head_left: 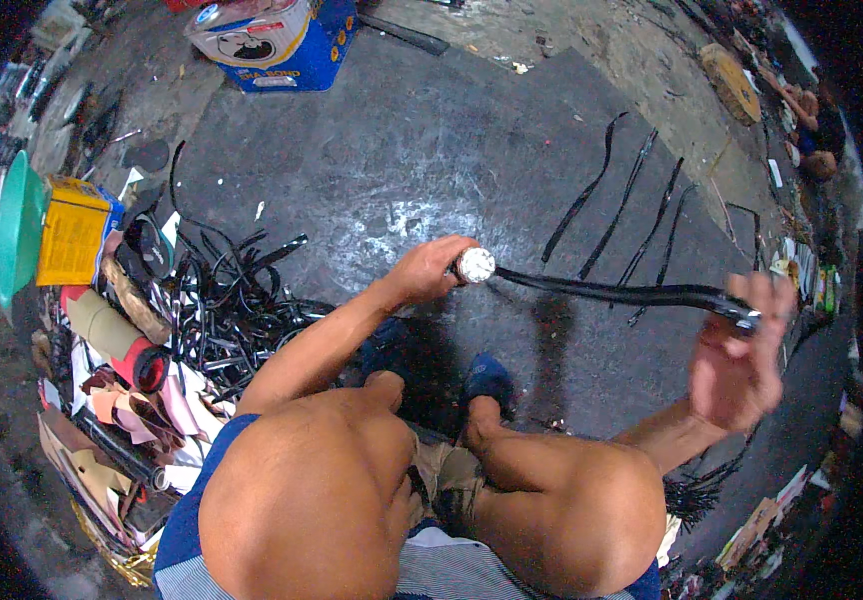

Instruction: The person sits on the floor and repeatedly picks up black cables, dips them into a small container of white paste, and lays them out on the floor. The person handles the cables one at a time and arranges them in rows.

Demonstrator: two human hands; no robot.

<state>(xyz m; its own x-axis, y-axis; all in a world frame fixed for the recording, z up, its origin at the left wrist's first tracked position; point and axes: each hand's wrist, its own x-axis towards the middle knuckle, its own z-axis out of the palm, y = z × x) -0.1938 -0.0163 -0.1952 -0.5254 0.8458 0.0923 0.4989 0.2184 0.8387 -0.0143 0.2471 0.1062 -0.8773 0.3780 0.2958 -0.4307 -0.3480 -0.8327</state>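
Note:
My left hand (430, 270) is closed around a cylindrical object with a round, scuffed white end (476, 264) facing up; the rest of it is hidden. A bundle of narrow black strips (612, 292) runs from beside that white end to the right. Its glossy, bent tip crosses in front of the fingers of my right hand (740, 365). That hand is blurred, its fingers raised and apart, with no grip on the strips visible. Beyond the bundle, several separate black strips (617, 205) lie roughly side by side on the dark sheet (402, 150).
To the left lies a tangled heap of black strips (237, 320). Beside it are a yellow tin (74, 230), a green basin (18, 235), a red-and-tan roll (112, 335) and scraps (142, 410). A blue-and-white container (282, 45) stands at the far edge. Another person (814, 135) is at far right.

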